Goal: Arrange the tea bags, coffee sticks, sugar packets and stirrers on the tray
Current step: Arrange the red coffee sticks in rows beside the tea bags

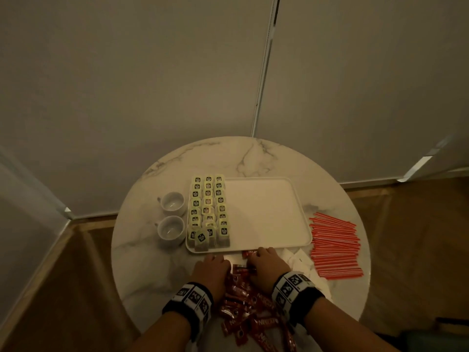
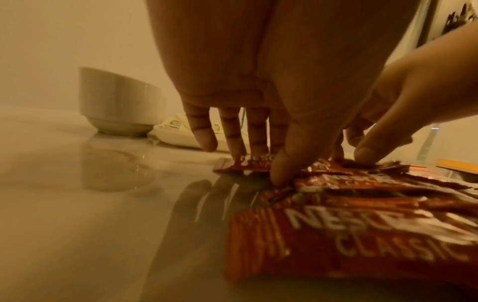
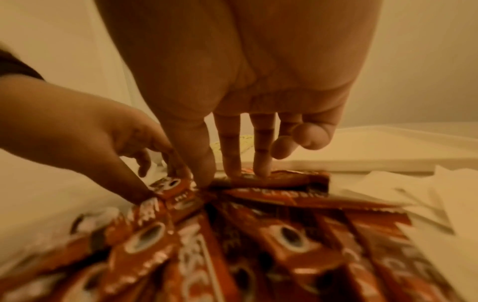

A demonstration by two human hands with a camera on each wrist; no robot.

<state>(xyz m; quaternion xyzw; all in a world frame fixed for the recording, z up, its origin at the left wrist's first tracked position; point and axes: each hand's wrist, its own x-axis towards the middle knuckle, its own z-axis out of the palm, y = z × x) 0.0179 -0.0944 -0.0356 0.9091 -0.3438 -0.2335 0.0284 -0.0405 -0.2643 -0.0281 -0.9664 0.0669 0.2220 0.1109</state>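
A loose pile of red coffee sticks [image 1: 248, 308] lies at the table's front edge. My left hand [image 1: 212, 266] and right hand [image 1: 265, 261] both reach into its far end, just short of the white tray [image 1: 264, 212]. Thumb and fingertips of the left hand [image 2: 258, 167] pinch a coffee stick [image 2: 245, 163]. With thumb and two fingers, the right hand [image 3: 220, 176] pinches another coffee stick [image 3: 284, 177] lying crosswise. Tea bags [image 1: 208, 209] fill the tray's left part in three columns. White sugar packets [image 1: 299, 260] lie right of my right hand, red stirrers [image 1: 335, 245] beyond them.
Two white cups [image 1: 172, 203] [image 1: 170, 227] stand left of the tray on the round marble table [image 1: 253, 158]. The tray's right two thirds are bare. Pale wall panels rise right behind the table; wooden floor shows on both sides.
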